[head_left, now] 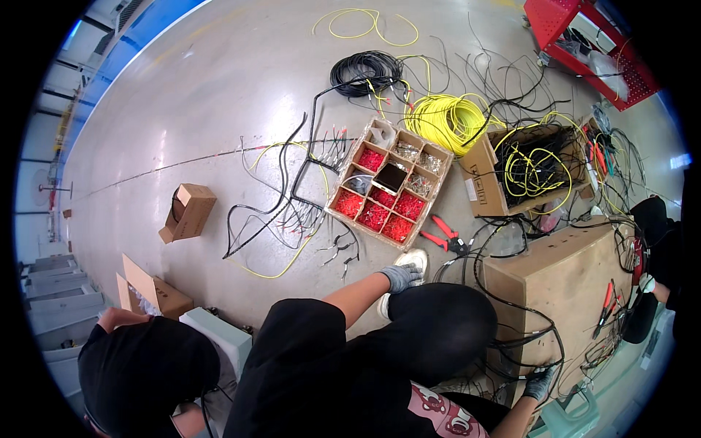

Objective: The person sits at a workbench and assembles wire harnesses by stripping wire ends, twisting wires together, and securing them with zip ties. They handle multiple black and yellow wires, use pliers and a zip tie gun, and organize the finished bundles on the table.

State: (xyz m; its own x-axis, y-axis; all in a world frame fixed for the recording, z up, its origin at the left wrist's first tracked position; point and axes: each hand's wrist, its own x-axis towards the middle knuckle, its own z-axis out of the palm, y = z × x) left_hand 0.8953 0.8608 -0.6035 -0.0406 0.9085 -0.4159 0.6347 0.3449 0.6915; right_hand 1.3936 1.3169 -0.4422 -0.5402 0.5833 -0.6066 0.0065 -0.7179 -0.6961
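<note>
My left hand point(403, 277), in a grey glove, lies flat against a white shoe point(413, 263), its fingers stretched out and holding nothing. Low on the right, my gloved right hand point(539, 383) is closed around a black cable point(558, 349) beside the large cardboard box point(544, 274). That cable loops up over the side of the box. Red-handled crimping pliers point(447, 237) lie on the floor beyond the shoe. Farther off stands a divided cardboard tray point(421, 155) with red and metallic small parts in its compartments.
Yellow cable coil point(445, 120) and black cable coil point(365, 73) lie far ahead. A carton point(482, 182) of tangled cables stands right of the tray. A black wiring harness point(296, 186) spreads left. Red-handled pliers point(604, 306) rest on the box. Co-workers sit left point(146, 372) and right point(653, 241).
</note>
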